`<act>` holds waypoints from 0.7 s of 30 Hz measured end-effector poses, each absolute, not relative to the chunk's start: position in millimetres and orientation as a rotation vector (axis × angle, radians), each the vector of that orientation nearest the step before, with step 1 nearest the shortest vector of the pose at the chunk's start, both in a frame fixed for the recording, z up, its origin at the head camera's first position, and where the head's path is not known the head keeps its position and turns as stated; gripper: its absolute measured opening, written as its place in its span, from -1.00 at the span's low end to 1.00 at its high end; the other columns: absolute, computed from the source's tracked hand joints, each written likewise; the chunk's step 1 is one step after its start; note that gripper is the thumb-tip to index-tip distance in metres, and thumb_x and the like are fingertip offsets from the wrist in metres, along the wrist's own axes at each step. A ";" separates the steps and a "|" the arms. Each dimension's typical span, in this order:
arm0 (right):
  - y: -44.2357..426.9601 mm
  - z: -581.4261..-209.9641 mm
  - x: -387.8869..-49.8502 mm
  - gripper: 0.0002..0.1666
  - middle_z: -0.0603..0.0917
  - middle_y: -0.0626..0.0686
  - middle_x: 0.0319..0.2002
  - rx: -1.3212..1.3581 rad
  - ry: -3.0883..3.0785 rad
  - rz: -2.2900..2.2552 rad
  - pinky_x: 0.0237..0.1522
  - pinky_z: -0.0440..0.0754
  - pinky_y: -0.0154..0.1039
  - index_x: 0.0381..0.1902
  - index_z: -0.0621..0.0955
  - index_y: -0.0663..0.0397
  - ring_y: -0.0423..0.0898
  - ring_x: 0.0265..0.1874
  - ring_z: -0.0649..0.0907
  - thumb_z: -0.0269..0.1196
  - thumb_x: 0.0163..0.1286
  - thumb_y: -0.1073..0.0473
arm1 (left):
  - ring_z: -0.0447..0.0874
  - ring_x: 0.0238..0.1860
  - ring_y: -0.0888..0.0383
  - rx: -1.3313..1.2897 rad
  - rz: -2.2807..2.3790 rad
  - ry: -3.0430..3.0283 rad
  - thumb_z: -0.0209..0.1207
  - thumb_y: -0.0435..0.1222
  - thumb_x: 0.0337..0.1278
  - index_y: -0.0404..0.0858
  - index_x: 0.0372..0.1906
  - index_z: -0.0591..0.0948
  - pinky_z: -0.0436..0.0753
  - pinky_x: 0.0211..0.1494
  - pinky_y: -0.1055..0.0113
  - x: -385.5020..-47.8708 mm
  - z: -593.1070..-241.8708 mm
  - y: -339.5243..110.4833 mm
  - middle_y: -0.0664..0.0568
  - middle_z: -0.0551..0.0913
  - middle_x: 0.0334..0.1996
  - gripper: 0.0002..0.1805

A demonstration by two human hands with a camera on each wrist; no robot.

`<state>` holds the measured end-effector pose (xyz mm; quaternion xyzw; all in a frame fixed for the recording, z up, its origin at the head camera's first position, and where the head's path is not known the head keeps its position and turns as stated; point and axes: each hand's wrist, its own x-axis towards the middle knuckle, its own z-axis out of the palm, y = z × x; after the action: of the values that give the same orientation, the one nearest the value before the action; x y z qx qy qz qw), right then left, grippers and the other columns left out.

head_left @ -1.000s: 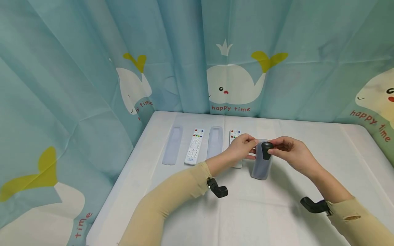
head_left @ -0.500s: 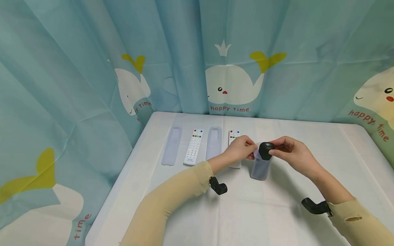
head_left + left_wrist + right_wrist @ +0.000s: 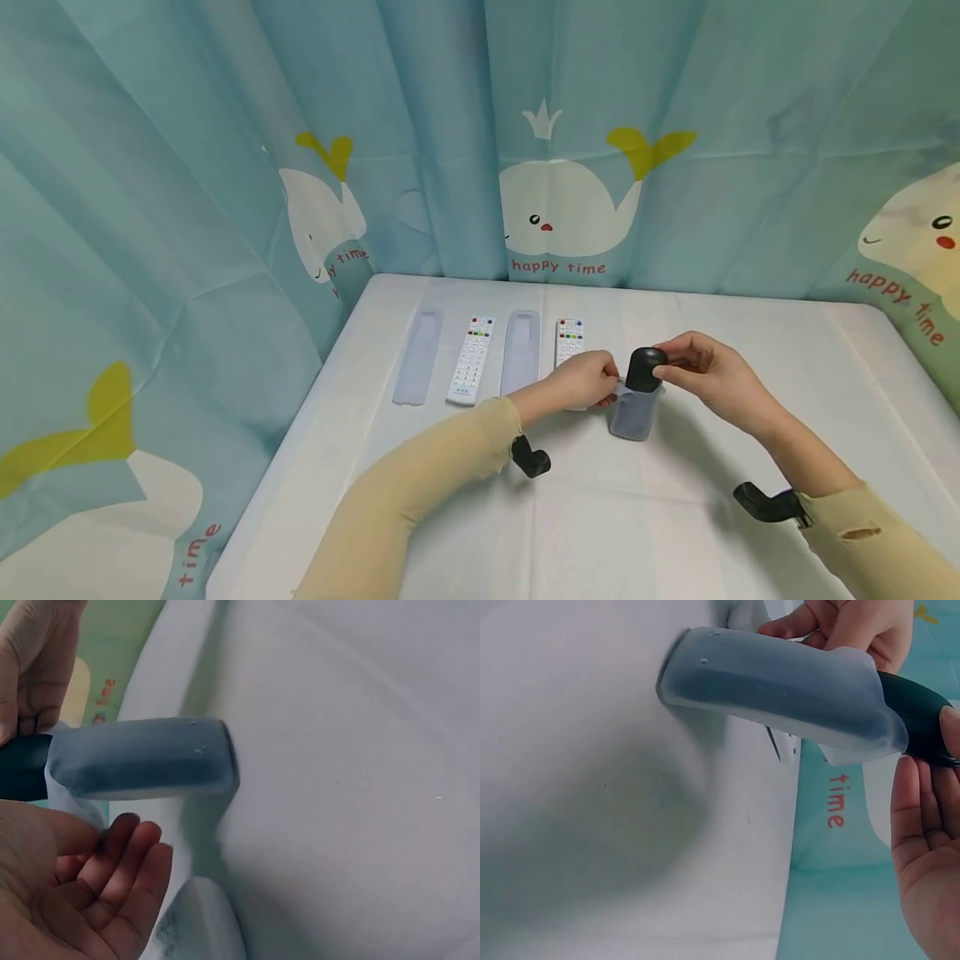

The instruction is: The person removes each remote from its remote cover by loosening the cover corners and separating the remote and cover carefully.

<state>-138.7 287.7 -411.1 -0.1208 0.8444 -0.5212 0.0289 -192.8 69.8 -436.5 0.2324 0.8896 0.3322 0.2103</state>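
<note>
In the head view, my right hand (image 3: 708,372) pinches the top of a black remote control (image 3: 642,368) between thumb and fingers, its buttons out of sight. The remote stands upright, its lower part inside a translucent silicone cover (image 3: 633,416) whose bottom end is on or just over the table. My left hand (image 3: 583,381) pinches the cover's rim from the left. In the left wrist view, the rim is folded outward beside the thumb, while the other fingers curl loosely. The right wrist view shows the dark body through the cover (image 3: 765,681) and bare above it.
Left of the hands, a white remote control (image 3: 569,333) lies partly behind my left hand. Further left lie a translucent cover (image 3: 522,350), another white remote control (image 3: 472,360) and a second flat cover (image 3: 418,357). A blue whale-print curtain (image 3: 420,125) surrounds the white table (image 3: 570,517).
The cover's rim has come down from around the black remote's top, leaving more of it bare. My left hand has moved lower with the rim; my right hand has hardly moved.
</note>
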 end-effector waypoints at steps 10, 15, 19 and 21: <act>288.2 -412.0 -145.0 -0.41 0.73 0.08 0.02 -0.289 2.687 -1.452 -0.14 0.64 -0.38 0.37 0.57 -0.01 -0.25 -0.11 0.69 0.33 0.46 -0.06 | 0.64 -0.26 0.31 0.689 0.974 2.555 0.08 -0.16 0.54 -0.15 0.05 0.70 0.54 -0.13 0.47 -197.1 -432.2 55.2 0.19 0.71 -0.28 -0.74; 290.0 -412.0 -147.6 -0.39 0.76 0.05 0.02 -0.198 2.690 -1.424 -0.13 0.61 -0.41 0.32 0.61 -0.02 -0.30 -0.10 0.69 0.35 0.43 -0.15 | 0.61 -0.06 0.35 0.726 0.959 2.649 0.11 -0.18 0.48 -0.06 0.08 0.70 0.53 -0.02 0.48 -193.8 -430.2 52.1 0.23 0.69 -0.07 -0.75; 289.8 -412.5 -149.5 -0.34 0.75 0.08 0.04 -0.113 2.690 -1.415 -0.13 0.60 -0.41 0.32 0.61 0.00 -0.34 -0.11 0.68 0.35 0.40 -0.21 | 0.57 -0.18 0.41 0.788 0.986 2.686 0.18 -0.18 0.44 -0.02 0.00 0.69 0.51 -0.19 0.52 -186.9 -430.5 52.9 0.28 0.64 -0.14 -0.83; 288.7 -412.7 -150.4 -0.32 0.75 0.09 0.04 -0.077 2.693 -1.416 -0.13 0.60 -0.40 0.30 0.62 0.02 -0.31 -0.11 0.69 0.36 0.38 -0.24 | 0.55 -0.20 0.44 0.833 0.982 2.707 0.20 -0.16 0.44 0.01 -0.02 0.68 0.48 -0.24 0.55 -182.8 -431.8 54.5 0.31 0.60 -0.14 -0.86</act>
<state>-150.4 288.7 -412.7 -0.0251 0.8838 -0.4646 0.0490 -182.8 54.5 -431.8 0.2772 0.9008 0.3266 0.0718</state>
